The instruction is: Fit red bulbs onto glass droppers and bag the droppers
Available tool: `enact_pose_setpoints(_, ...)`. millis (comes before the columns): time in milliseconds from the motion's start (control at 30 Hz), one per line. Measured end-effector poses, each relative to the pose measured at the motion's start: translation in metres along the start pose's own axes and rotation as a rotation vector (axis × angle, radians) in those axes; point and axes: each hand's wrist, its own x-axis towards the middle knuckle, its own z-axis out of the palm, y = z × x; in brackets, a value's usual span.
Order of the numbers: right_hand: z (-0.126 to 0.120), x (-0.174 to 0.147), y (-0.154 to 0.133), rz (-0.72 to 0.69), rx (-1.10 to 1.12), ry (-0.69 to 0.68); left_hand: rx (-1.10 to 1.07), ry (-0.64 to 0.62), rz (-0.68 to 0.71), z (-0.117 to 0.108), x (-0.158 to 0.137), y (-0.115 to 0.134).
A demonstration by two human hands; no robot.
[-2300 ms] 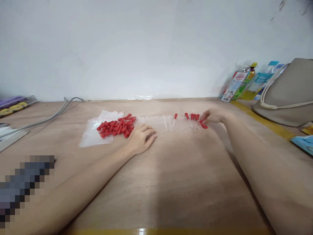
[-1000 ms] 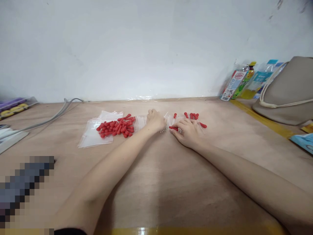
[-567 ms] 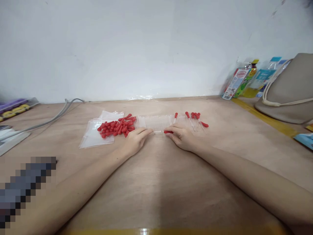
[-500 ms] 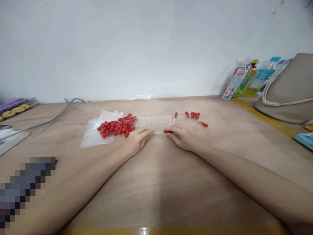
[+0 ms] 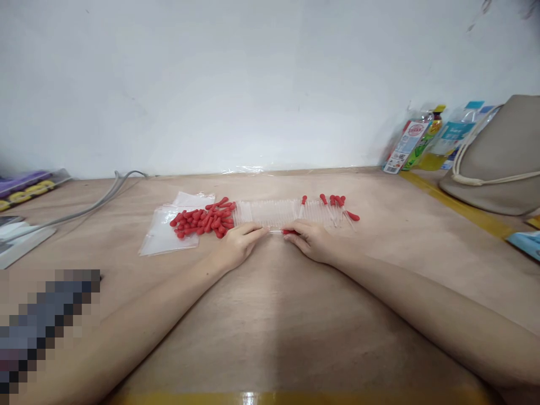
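Observation:
Between my hands lies a clear glass dropper tube (image 5: 276,232), level and crosswise. My left hand (image 5: 240,245) pinches its left end. My right hand (image 5: 311,241) is closed on a red rubber bulb (image 5: 288,232) at the tube's right end; fingers cover part of the bulb, so how far it sits on the tube is hidden. Just behind my hands runs a row of clear dropper tubes (image 5: 270,211). To the left is a heap of red rubber bulbs (image 5: 202,220). On the right, several droppers with red bulbs (image 5: 333,200) lie among the tubes.
Clear plastic bags (image 5: 164,233) lie under and beside the bulb heap. A grey cable (image 5: 99,199) crosses the left side. Bottles (image 5: 451,138), a carton (image 5: 407,147) and a beige bag (image 5: 498,157) stand at the back right. Yellow tape (image 5: 459,202) marks the wooden table.
My left hand has shifted slightly to the right along the tube, and less of it shows between my hands. The right hand stays almost in place on the bulb.

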Motion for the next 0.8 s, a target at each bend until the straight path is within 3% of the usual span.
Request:
enact_pose_setpoints(333,0.003,-0.002,0.003,-0.116,-0.048,0.055,0.015,-0.022,0.078,-0.001,0.001,0.001)
enact_pose_setpoints(533,0.002,-0.004,0.0,-0.121,-0.119,0.047,0.119,-0.1,0.122,-0.005,0.005,0.006)
enact_pose_setpoints(800,0.006,-0.004,0.004,-0.168,-0.186,0.05,0.165,-0.095,0.168,-0.004,0.01,0.009)
